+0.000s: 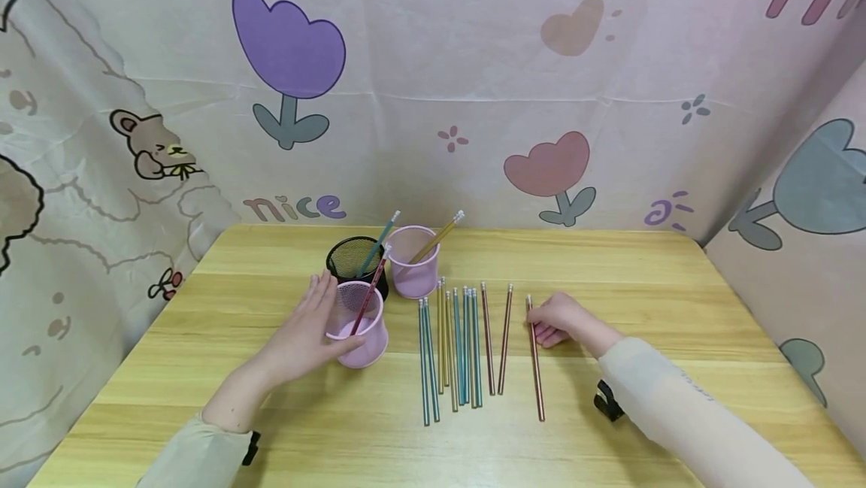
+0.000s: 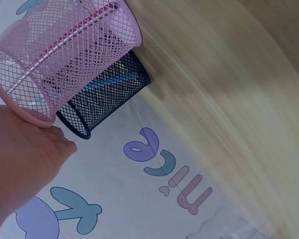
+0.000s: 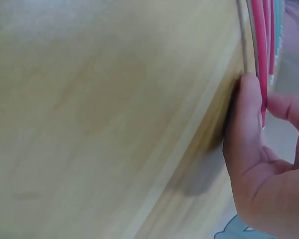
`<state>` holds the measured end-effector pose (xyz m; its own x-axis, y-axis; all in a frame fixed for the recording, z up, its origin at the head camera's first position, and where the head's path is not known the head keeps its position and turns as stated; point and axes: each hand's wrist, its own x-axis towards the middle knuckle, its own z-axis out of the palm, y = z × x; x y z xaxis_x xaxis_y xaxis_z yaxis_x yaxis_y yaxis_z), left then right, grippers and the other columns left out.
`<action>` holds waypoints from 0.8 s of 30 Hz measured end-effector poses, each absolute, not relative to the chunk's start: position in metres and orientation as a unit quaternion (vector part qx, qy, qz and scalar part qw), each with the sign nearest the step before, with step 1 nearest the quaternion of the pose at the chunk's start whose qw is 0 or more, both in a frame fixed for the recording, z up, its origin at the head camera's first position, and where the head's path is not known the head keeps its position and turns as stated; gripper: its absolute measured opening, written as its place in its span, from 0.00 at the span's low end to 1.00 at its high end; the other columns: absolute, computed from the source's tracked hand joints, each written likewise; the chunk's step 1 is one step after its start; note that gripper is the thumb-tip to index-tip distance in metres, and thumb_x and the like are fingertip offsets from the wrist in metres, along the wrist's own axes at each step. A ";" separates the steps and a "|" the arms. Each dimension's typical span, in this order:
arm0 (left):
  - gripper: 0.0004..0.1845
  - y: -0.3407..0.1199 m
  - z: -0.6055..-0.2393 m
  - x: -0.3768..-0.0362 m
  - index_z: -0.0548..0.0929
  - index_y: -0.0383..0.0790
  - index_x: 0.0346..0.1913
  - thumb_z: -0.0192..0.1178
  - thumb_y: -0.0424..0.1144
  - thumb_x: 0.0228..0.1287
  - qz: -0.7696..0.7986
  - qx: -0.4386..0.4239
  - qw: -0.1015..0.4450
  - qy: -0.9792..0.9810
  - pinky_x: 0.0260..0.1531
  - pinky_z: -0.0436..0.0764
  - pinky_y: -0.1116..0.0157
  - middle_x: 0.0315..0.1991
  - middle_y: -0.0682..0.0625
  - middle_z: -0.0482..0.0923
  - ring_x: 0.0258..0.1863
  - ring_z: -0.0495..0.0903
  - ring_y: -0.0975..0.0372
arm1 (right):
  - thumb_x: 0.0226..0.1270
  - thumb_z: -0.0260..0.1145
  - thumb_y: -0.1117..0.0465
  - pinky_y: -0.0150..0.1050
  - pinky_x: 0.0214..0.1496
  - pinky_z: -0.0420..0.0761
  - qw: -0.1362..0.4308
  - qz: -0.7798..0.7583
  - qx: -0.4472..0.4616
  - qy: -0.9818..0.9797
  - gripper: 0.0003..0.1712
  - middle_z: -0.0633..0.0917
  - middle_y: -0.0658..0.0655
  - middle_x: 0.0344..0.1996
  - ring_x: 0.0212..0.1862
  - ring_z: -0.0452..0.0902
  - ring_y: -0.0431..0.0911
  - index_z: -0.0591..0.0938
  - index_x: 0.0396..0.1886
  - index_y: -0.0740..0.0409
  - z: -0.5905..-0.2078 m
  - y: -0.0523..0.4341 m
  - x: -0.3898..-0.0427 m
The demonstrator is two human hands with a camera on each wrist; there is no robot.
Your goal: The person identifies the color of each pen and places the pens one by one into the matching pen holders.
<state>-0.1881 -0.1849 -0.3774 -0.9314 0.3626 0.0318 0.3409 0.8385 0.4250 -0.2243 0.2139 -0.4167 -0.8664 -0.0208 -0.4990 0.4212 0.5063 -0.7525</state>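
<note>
Three mesh cups, each with one pencil in it, occupy the left half of a wood-grain table (image 1: 473, 454): a rear pink cup (image 1: 416, 286) and a black cup (image 1: 343, 259) towards its back edge, a front pink cup (image 1: 368, 350) nearer its front edge. Patterned cloth (image 1: 419, 37) hangs behind the back edge and along both sides, with tulips and a bear. My left hand (image 1: 304, 334), nearly straight-fingered, spreads against the front pink cup. My right hand (image 1: 561, 319) pinches a red pencil (image 1: 537, 386) between thumb and forefinger, between the table's middle and right edge; whether it touches the wood I cannot tell. Left of it lie blue, gold and red pencils (image 1: 467, 353). Legible lettering: "nice" (image 1: 295, 208) on the cloth, above the back edge's left end. Sleeve print (image 1: 697, 386): too small to read.
</note>
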 end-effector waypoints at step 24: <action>0.52 -0.186 -0.375 -0.186 0.47 0.24 0.71 0.52 0.63 0.61 0.191 0.209 0.036 0.958 0.70 0.47 0.43 0.73 0.32 0.38 0.72 0.38 0.39 | 0.68 0.52 0.66 0.30 0.32 0.84 0.262 -0.634 0.108 0.719 0.12 0.80 0.51 0.19 0.22 0.81 0.39 0.74 0.42 0.73 -0.400 0.226 -0.228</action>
<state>-0.1862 -0.1864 -0.3745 -0.9099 0.4146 0.0111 0.3872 0.8396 0.3809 -0.2280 0.2257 -0.3998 -0.8389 -0.1769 -0.5148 0.4885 0.1727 -0.8553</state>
